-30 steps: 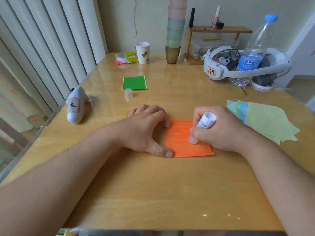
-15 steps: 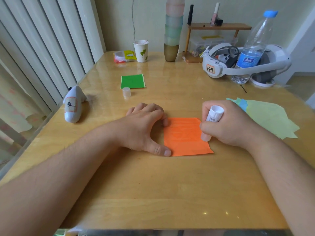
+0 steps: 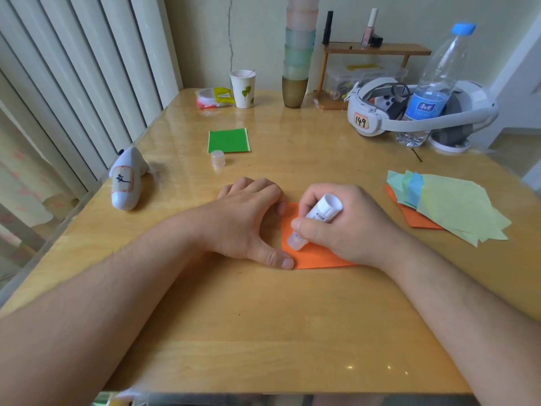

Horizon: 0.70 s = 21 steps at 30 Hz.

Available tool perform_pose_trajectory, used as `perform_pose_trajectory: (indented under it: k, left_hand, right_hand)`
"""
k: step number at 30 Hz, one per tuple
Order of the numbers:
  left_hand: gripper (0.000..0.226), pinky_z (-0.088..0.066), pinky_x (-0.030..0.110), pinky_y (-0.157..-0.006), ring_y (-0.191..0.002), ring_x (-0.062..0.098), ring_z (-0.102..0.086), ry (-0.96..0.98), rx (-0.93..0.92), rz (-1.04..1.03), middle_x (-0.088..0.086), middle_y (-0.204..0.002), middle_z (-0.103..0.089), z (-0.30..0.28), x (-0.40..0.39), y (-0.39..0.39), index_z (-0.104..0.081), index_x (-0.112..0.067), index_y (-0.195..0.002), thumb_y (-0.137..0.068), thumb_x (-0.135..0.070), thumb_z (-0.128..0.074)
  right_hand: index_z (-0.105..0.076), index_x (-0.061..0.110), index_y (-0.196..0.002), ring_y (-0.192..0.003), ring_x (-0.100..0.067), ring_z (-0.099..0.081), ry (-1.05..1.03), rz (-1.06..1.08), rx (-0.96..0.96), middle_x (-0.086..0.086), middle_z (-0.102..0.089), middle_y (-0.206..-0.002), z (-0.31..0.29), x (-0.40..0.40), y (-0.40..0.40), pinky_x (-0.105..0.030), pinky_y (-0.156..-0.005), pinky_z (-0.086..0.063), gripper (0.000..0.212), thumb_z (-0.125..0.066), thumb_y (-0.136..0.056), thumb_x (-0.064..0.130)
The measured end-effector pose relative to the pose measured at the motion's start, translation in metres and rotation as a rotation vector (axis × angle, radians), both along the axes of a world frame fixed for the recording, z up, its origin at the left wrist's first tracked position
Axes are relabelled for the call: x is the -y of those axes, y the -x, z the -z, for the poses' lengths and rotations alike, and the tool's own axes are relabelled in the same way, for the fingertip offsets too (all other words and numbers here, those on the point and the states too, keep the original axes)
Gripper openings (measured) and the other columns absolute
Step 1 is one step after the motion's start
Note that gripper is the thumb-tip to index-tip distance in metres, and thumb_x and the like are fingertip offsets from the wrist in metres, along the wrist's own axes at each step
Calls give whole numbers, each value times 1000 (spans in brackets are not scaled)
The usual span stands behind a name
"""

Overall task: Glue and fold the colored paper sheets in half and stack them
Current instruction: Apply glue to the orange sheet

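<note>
Forearms fill the lower frame, both reaching up to the centre, where I have the flat orange paper sheet [image 3: 314, 259] lying on the glossy wooden worktop [image 3: 263, 332]. My left hand [image 3: 248, 221] rests on the sheet's left edge, thumb at its near corner and fingers curled down along the far part, pinning it. My right hand [image 3: 345, 227] has its grip closed round the white glue stick [image 3: 317, 219], tip down on the paper. A second ago the tip sat toward the right side of the sheet; now it is over by the left edge, close to my left thumb, so I judge that the stroke has crossed the sheet and gluing is well along. Folding this sheet in half looks like the step that follows.

Further up, at centre right, the loose pile of pale green, blue and orange paper sheets [image 3: 456, 206] waits unglued, so most of the job is left. Above my left hand, the small clear glue cap [image 3: 217, 158] stands just below the folded green paper rectangle [image 3: 228, 140], which I take as the first finished piece and the start of the stack. A white controller [image 3: 126, 183] lies at the left edge. Along the top are a paper cup [image 3: 242, 88], a headset [image 3: 409, 112] and a water bottle [image 3: 439, 77].
</note>
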<state>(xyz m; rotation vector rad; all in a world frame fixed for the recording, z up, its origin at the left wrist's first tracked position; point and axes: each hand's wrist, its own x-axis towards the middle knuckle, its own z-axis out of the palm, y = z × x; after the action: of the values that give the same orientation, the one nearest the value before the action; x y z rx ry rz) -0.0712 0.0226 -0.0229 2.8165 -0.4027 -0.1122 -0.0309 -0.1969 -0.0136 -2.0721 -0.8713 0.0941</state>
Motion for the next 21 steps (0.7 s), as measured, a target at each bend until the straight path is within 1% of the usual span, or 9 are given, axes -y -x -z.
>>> perform_pose_trajectory:
  k: [4, 6, 7, 8, 9, 10, 14, 17, 21]
  left_hand:
    - [80, -33, 37, -107, -112, 14, -32, 0, 5, 1, -20, -116, -41, 0, 0, 0, -40, -41, -103, -48, -94, -64]
    - [79, -31, 35, -105, -110, 13, -31, 4, 4, 3, -18, -118, -39, 1, -1, 0, -39, -41, -102, -49, -93, -65]
    - [79, -31, 34, -105, -110, 13, -31, 4, 1, 2, -17, -119, -37, 1, -1, 0, -39, -41, -101, -49, -93, -65]
    - [78, -30, 33, -104, -110, 12, -31, 4, -2, 0, -16, -119, -36, 1, -1, 0, -38, -41, -101, -49, -93, -65]
    - [78, -30, 33, -104, -109, 12, -31, 6, -3, -1, -15, -119, -35, 1, -1, 0, -38, -42, -101, -48, -93, -65]
    - [79, -30, 33, -105, -110, 12, -31, 10, -4, -2, -15, -119, -35, 1, 0, 0, -39, -41, -102, -48, -93, -65]
    - [79, -30, 35, -107, -111, 12, -32, 21, -10, 1, -15, -118, -36, 0, -1, 1, -42, -39, -103, -50, -92, -67]
    - [77, -31, 36, -108, -113, 13, -32, 23, -4, 9, -16, -119, -38, 1, -2, 1, -42, -40, -101, -52, -91, -69]
    - [76, -31, 38, -110, -115, 12, -32, 26, -6, 14, -17, -122, -39, 1, -2, 1, -42, -40, -101, -52, -91, -69]
  right_hand:
    - [-64, 20, -74, -61, -3, -52, 13, 1, -28, 7, -65, -65, -2, -2, 4, -19, -57, -39, 22, -78, -77, 38]
    - [-62, 15, -75, -62, -1, -58, 26, -5, -51, 10, -70, -63, -4, -1, 5, -19, -59, -43, 22, -81, -83, 25]
    - [-61, 13, -75, -66, -5, -64, 39, -2, -61, 10, -73, -64, -5, -1, 5, -24, -62, -47, 21, -80, -84, 18]
    - [-60, 12, -75, -71, -12, -69, 58, 8, -60, 7, -75, -67, -6, 0, 4, -32, -66, -52, 20, -78, -84, 16]
    - [-59, 13, -75, -76, -19, -71, 77, 21, -54, 4, -76, -68, -7, 2, 4, -36, -69, -55, 20, -77, -83, 15]
    - [-58, 13, -74, -78, -22, -72, 95, 29, -51, 3, -77, -69, -8, 4, 3, -38, -71, -56, 20, -76, -83, 15]
    - [-58, 15, -73, -75, -24, -71, 159, 50, -56, 4, -77, -70, -14, 21, -2, -40, -66, -55, 20, -75, -83, 16]
    - [-57, 15, -72, -79, -24, -71, 189, 61, -52, 4, -77, -69, -17, 32, -6, -45, -71, -57, 21, -75, -82, 13]
    - [-55, 14, -71, -78, -25, -70, 207, 68, -63, 2, -76, -67, -19, 39, -10, -46, -74, -56, 20, -72, -81, 10]
